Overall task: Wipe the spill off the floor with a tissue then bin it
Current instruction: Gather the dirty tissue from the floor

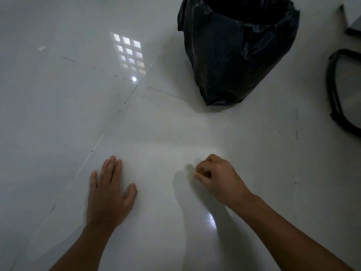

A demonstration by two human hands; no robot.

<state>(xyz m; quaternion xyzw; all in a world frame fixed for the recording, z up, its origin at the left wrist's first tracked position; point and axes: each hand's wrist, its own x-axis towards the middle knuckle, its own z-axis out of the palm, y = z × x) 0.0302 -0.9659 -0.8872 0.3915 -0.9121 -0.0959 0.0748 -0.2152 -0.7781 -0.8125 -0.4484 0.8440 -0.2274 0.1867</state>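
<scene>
My right hand (216, 177) is closed into a fist just above the glossy white tile floor (156, 133), gripping a small brownish, stained wad that looks like a tissue (203, 171), mostly hidden by my fingers. My left hand (109, 192) lies flat on the floor with its fingers spread and holds nothing. A bin lined with a black plastic bag (238, 51) stands at the far side, ahead of my right hand, its mouth open at the top. No spill shows on the tiles around my hands.
A black curved frame, perhaps a chair base (336, 90), sits at the right edge. A grey object (351, 22) lies at the top right corner. A window reflection (129, 53) glints on the tiles at the upper left.
</scene>
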